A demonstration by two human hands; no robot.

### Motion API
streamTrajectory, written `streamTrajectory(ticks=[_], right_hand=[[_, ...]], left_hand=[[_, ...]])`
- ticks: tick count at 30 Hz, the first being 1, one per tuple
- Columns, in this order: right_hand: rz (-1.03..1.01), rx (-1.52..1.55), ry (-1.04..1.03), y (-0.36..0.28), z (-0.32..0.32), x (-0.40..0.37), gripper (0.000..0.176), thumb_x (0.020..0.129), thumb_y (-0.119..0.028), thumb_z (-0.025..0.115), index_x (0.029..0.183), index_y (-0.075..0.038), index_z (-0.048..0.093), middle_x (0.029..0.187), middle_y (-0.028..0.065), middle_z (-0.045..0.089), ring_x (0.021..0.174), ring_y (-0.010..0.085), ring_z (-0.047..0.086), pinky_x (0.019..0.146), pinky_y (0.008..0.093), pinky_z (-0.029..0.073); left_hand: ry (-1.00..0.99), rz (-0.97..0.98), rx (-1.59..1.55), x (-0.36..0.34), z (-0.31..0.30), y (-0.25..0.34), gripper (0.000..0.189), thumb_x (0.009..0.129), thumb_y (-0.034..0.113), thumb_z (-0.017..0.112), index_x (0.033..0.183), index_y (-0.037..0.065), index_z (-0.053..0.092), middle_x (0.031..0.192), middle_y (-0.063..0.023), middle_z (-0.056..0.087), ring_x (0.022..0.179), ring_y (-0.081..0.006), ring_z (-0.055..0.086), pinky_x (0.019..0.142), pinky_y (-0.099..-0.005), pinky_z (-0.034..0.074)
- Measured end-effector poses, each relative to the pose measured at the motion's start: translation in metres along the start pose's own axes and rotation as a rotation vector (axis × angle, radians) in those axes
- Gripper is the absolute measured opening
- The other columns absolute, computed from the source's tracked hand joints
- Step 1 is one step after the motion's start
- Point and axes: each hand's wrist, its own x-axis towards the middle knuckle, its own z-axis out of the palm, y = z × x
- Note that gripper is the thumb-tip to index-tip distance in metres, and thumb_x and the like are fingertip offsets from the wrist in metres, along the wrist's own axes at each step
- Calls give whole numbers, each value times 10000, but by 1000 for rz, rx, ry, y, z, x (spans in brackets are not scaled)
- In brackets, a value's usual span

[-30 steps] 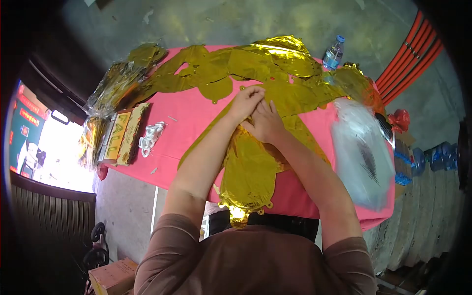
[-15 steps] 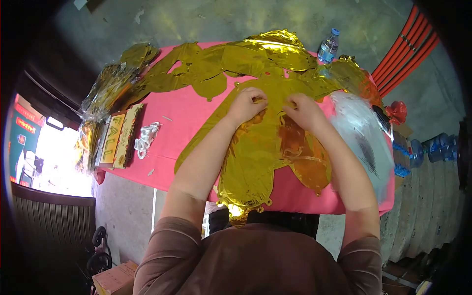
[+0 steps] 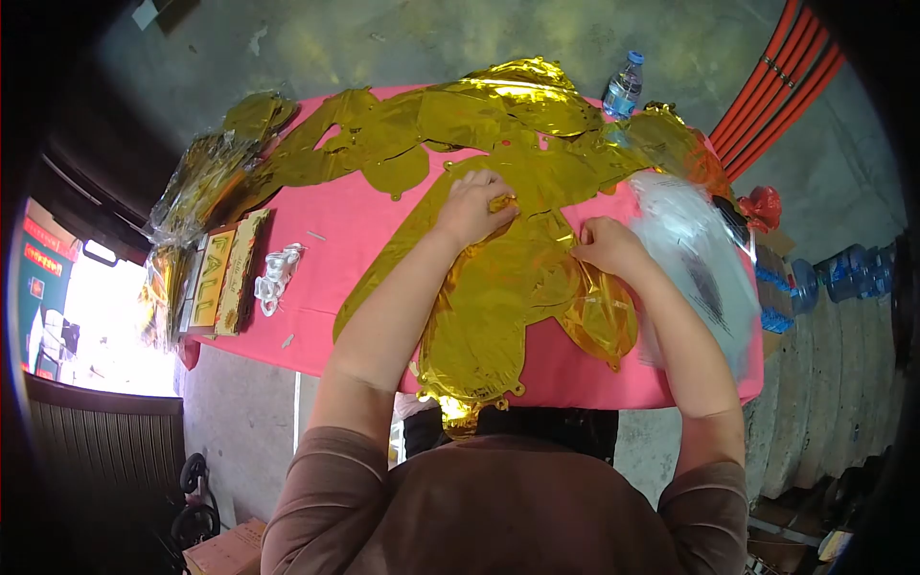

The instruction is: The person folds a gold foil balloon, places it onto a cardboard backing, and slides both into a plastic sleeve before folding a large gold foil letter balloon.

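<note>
A large flat gold foil balloon (image 3: 479, 326) lies over the front of the pink-covered table, its lower end hanging past the edge towards me. My left hand (image 3: 474, 209) is closed on a bunched fold of its foil near the middle. To the right, my right hand (image 3: 609, 247) pinches the balloon's side edge with thumb and fingers. Below that hand, a rounded lobe (image 3: 601, 321) of foil stands up wrinkled and shiny. More flat gold foil balloons (image 3: 460, 117) are spread along the back of the table, touching or overlapping this one.
On the pink tablecloth (image 3: 316, 249) lie a coil of white ribbon (image 3: 278, 278), printed cards (image 3: 225, 278) and plastic-wrapped foil packs (image 3: 206, 192) at left. Clear plastic bags (image 3: 695, 268) cover the right side. A water bottle (image 3: 624, 86) stands at the back edge.
My right hand has moved right and down, from the balloon's middle to its side edge. The lobe below it has shifted and caught more light. My left hand stays on the fold.
</note>
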Motion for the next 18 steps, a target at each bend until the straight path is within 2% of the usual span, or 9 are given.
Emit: streamTrajectory(ticks=[5,6,8,9,12,14,18], right_hand=[[1,161,58,-1,-2,-5,206,706,-128,710,706,-29,529,628,94,579,600,183,596,549,331,453],[1,161,60,2,-3,-4,206,706,-128,710,706,-29,529,628,94,579,600,183,596,549,331,453],[147,404,-130,9,-3,-2,245,634,-175,739,732,-23,574,736,140,648,708,268,644,637,356,498],[146,403,-129,9,-4,-2,245,634,-175,739,732,-23,574,736,140,648,708,268,644,637,356,498],[167,345,-197,8,-8,-6,262,626,-185,747,746,-21,581,729,138,648,698,253,646,623,347,499],[88,115,-89,5,-10,-11,256,643,-202,730,771,-18,604,762,151,656,744,277,651,660,361,507],[73,-71,-88,-7,-15,-20,243,660,-213,701,789,-19,630,803,165,661,800,305,649,704,380,507]], left_hand=[[-11,22,10,0,-1,1,248,803,299,685,1005,157,667,1049,-49,567,1042,-247,503,893,-377,372],[-9,24,10,0,-1,1,248,803,299,685,1005,157,667,1049,-49,567,1042,-247,503,893,-377,372],[-7,38,37,0,0,2,237,814,290,672,1017,168,668,1046,-52,564,1037,-249,501,882,-377,374],[-6,39,37,0,0,3,237,814,290,672,1017,168,668,1046,-52,564,1037,-249,501,882,-377,374],[-9,44,61,-1,-1,4,234,818,285,664,1026,177,669,1047,-56,562,1030,-256,501,879,-378,376],[0,56,63,-1,0,3,241,819,284,661,1035,180,669,1045,-60,560,1028,-259,500,871,-380,380],[-3,46,52,-1,1,3,238,823,311,646,1020,183,684,1046,-62,560,1041,-248,490,894,-377,370]])
